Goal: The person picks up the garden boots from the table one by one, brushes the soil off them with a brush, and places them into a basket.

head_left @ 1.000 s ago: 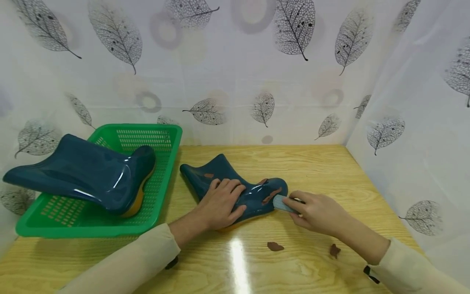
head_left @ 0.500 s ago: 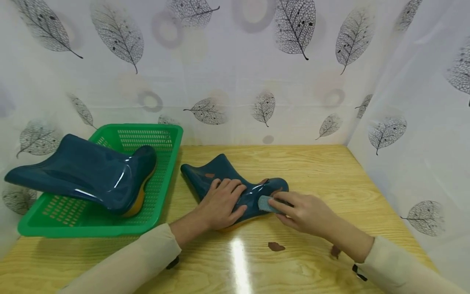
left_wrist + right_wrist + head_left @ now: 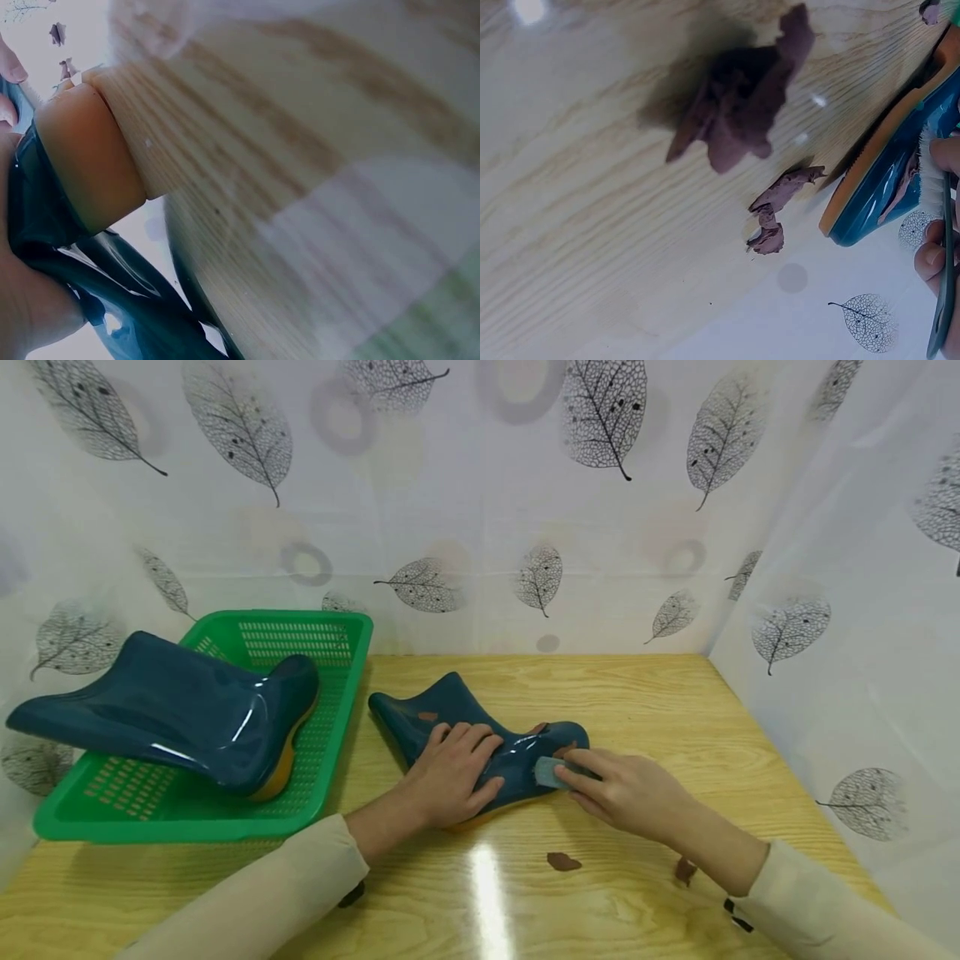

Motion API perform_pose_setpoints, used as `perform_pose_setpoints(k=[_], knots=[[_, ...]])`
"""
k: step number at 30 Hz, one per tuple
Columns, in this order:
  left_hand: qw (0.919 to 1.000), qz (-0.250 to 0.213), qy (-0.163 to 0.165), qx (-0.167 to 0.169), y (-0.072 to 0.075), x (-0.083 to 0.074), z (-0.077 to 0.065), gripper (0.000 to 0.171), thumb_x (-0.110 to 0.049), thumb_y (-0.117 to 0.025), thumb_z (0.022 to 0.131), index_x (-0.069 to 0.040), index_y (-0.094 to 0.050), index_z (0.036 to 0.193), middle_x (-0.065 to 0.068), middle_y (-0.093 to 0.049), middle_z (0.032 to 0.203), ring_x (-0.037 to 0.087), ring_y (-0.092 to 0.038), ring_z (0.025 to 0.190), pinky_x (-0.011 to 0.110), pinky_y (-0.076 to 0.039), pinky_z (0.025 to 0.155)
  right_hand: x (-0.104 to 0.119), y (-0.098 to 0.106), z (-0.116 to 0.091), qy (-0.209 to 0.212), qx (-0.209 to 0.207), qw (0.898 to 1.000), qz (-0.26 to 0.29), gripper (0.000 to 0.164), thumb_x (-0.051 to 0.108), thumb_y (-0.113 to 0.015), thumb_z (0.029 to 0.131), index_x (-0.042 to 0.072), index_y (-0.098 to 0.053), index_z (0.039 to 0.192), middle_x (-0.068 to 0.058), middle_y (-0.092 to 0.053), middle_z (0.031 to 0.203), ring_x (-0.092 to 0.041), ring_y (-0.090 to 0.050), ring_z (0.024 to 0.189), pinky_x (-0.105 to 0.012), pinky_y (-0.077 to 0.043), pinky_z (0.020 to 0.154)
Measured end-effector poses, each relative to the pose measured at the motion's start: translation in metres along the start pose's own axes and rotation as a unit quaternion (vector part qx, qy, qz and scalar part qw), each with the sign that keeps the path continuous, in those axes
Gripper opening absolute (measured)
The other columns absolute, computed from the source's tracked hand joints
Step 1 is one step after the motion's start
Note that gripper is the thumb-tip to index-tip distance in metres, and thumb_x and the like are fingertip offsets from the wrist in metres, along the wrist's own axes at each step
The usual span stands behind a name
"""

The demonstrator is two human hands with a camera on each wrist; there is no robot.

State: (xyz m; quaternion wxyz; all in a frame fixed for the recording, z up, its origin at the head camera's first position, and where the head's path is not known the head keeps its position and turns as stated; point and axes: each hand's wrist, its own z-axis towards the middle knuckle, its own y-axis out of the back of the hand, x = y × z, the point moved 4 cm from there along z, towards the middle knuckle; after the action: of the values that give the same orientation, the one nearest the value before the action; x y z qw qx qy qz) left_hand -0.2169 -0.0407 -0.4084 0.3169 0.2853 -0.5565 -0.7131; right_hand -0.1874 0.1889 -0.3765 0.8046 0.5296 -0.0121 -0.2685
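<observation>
A dark teal rain boot point(image 3: 442, 697) lies on its side at the middle of the table, with an orange sole point(image 3: 90, 157). My left hand point(image 3: 450, 777) holds it at the ankle, fingers bent over the far edge and thumb spread toward the sole. My right hand point(image 3: 637, 789) grips a scrub brush point(image 3: 551, 772) over the foot of the boot. In the right wrist view the brush shows a grey-green handle point(image 3: 946, 300) and white bristles against the boot. Brown mud-like patches point(image 3: 537, 729) mark the boot near the toe and on the shaft point(image 3: 427, 716).
At left stands a green plastic basket point(image 3: 348, 710), with a second teal boot point(image 3: 187, 710) lying across it, its shaft over the left rim. Brown flakes point(image 3: 563, 862) lie on the wooden table point(image 3: 645, 693) before the boot. A leaf-patterned curtain point(image 3: 480, 527) encloses the back and sides.
My right hand has moved the brush left from the toe onto the boot's foot, then slightly back right. The left hand and the boot have stayed in place.
</observation>
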Motion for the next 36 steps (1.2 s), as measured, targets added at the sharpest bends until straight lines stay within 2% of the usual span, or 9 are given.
perform_pose_setpoints(k=[3, 21, 28, 31, 36], knots=[[1.0000, 0.000, -0.001, 0.000, 0.000, 0.000, 0.000, 0.051, -0.050, -0.047, 0.101, -0.017, -0.055, 0.139, 0.003, -0.054, 0.138, 0.024, -0.051, 0.122, 0.048, -0.038, 0.097, -0.001, 0.001, -0.002, 0.000, 0.006, 1.000, 0.000, 0.052, 0.034, -0.030, 0.110, 0.009, -0.075, 0.115, -0.010, -0.066, 0.111, -0.019, -0.068, 0.087, -0.027, -0.057, 0.063], [1.0000, 0.004, 0.002, 0.005, 0.001, 0.002, 0.000, 0.052, -0.051, -0.046, 0.101, -0.017, -0.055, 0.139, 0.003, -0.054, 0.138, 0.024, -0.050, 0.123, 0.048, -0.038, 0.098, -0.006, 0.004, -0.007, -0.010, 0.014, 1.000, -0.003, 0.058, 0.037, -0.025, 0.110, 0.009, -0.076, 0.113, -0.010, -0.068, 0.107, -0.020, -0.070, 0.086, -0.028, -0.057, 0.060], [1.0000, 0.005, 0.003, 0.005, 0.001, 0.000, -0.001, 0.051, -0.050, -0.047, 0.101, -0.017, -0.055, 0.139, 0.003, -0.054, 0.138, 0.024, -0.050, 0.122, 0.048, -0.038, 0.098, -0.007, 0.005, -0.010, -0.009, 0.018, 1.000, 0.002, 0.049, 0.036, -0.034, 0.109, 0.010, -0.076, 0.114, -0.009, -0.067, 0.108, -0.020, -0.069, 0.086, -0.028, -0.057, 0.060], [1.0000, 0.004, 0.003, 0.005, 0.002, -0.001, -0.001, 0.051, -0.050, -0.047, 0.101, -0.017, -0.055, 0.139, 0.003, -0.054, 0.138, 0.024, -0.050, 0.122, 0.048, -0.038, 0.098, -0.007, 0.005, -0.012, -0.007, 0.018, 1.000, 0.003, 0.049, 0.036, -0.034, 0.109, 0.010, -0.076, 0.114, -0.009, -0.067, 0.108, -0.019, -0.069, 0.086, -0.027, -0.056, 0.060], [0.9999, 0.003, 0.006, 0.009, 0.002, -0.003, -0.002, 0.051, -0.050, -0.046, 0.101, -0.017, -0.055, 0.139, 0.003, -0.054, 0.138, 0.024, -0.050, 0.123, 0.049, -0.038, 0.099, -0.008, 0.006, -0.014, -0.001, -0.011, 1.000, 0.020, 0.046, 0.035, -0.038, 0.108, 0.010, -0.076, 0.114, -0.010, -0.069, 0.106, -0.019, -0.071, 0.084, -0.026, -0.056, 0.058]])
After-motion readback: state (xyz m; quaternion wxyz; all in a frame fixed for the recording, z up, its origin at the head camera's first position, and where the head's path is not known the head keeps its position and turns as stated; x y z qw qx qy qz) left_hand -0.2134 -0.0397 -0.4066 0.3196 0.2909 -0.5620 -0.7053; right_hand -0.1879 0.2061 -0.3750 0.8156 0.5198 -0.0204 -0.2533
